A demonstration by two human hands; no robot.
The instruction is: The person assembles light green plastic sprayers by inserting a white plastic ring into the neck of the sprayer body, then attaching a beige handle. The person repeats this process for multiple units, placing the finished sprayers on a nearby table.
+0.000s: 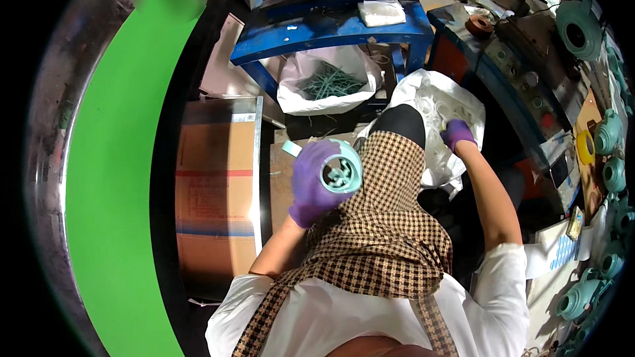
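Observation:
My left hand (309,184), in a purple glove, is wrapped around a pale teal plastic housing (355,170) above my lap. Its round mouth faces up and shows a ribbed shape inside; a short tab of the same colour sticks out beyond my fingers on the left. My right hand (458,133), gloved the same way, reaches into an open white sack (471,102) beside my right knee. White ring-like parts (433,119) fill this sack. The fingers of that hand look curled among the rings, and what they grip is hidden.
A green conveyor belt (112,178) runs along the left, with a cardboard box (215,185) beside it. Ahead stands a blue metal bench (297,36); below it is a white sack of thin teal strips (331,82). Teal round parts (577,301) line the right side, near a dark machine (529,86).

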